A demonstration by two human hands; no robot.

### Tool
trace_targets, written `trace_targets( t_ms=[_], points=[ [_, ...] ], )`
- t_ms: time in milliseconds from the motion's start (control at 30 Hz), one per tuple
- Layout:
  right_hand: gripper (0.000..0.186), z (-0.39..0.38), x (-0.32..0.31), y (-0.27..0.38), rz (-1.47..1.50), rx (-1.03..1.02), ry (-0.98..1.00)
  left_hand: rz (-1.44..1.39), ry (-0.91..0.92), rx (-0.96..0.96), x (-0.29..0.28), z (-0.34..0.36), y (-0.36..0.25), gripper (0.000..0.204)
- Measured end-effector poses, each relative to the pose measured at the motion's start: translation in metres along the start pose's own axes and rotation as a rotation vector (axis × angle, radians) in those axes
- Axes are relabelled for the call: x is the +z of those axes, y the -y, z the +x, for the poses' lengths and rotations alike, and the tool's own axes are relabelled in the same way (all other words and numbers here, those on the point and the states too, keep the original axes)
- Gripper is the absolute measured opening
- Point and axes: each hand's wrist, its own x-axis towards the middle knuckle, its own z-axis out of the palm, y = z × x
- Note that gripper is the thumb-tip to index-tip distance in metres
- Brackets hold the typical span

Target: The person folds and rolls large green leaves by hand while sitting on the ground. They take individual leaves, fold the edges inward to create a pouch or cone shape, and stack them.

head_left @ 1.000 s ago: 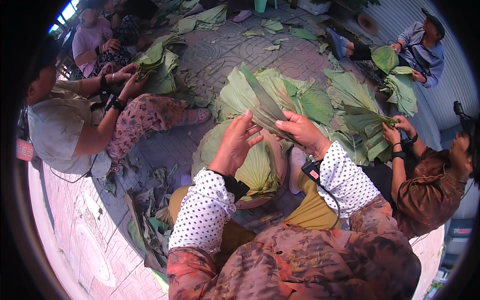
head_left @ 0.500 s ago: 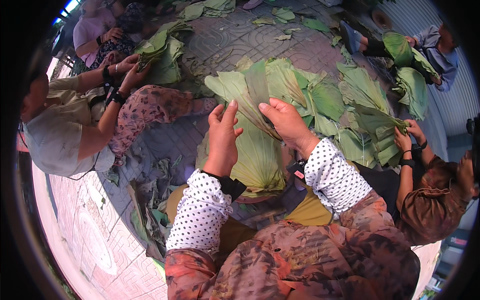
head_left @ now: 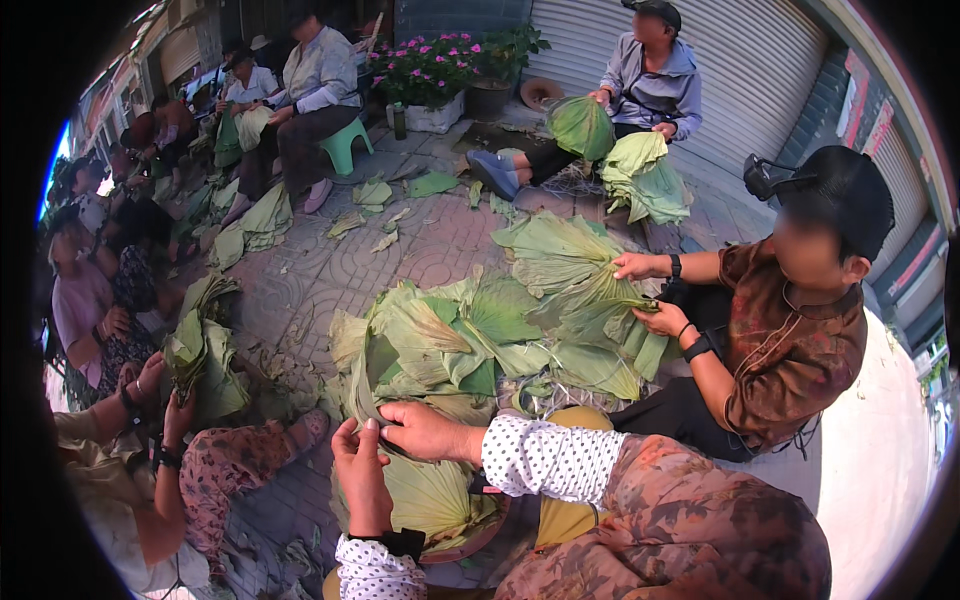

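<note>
Before me, my right hand (head_left: 428, 432) pinches a narrow, folded, dull green lotus leaf (head_left: 361, 385) near its lower end. Thumb and fingers of my left hand (head_left: 360, 478) are curled at the same end of that leaf, close to the right fingertips. Below the hands, a broad pale green lotus leaf (head_left: 432, 497) with spreading veins lies over a reddish round basin (head_left: 488, 543). Just beyond, a heap of overlapping lotus leaves (head_left: 425, 345) spreads out, some browned at the edges.
At right, a co-worker (head_left: 790, 330) holds a bunch of leaves (head_left: 575, 265). Another co-worker's hands at left grip a leaf bundle (head_left: 205, 350). Across the paving sits a person (head_left: 650, 85) with leaves. Farther back are a green stool (head_left: 347, 145) and a flower planter (head_left: 428, 85).
The view has swung up and to the right, showing more people and the shutters behind. My left hand has come in from apart to the leaf, which my right hand still holds.
</note>
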Motion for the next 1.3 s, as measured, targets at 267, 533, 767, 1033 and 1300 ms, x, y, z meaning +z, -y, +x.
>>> trace_targets(
  t_ms=[267, 533, 767, 1033, 1300],
  points=[
    [0.018, -0.003, 0.031, 0.015, 0.089, 0.026, 0.005, -0.141, -0.043, -0.013, -0.035, -0.015, -0.006, 0.032],
    [0.019, -0.034, 0.063, 0.027, 0.688, -0.003, -0.105, -0.606, -0.019, -0.105, -0.075, -0.041, 0.001, 0.036],
    [0.021, -0.033, 0.068, 0.016, 0.805, 0.003, -0.118, -0.725, 0.035, -0.063, -0.085, -0.046, 0.003, 0.008],
    [0.022, -0.028, 0.069, 0.019, 0.861, 0.008, -0.050, -0.711, 0.113, 0.034, -0.093, -0.032, 0.014, 0.020],
    [0.028, -0.015, 0.067, 0.002, 0.955, 0.178, 0.095, -0.622, 0.141, 0.065, -0.095, -0.036, 0.026, 0.032]
  ],
)
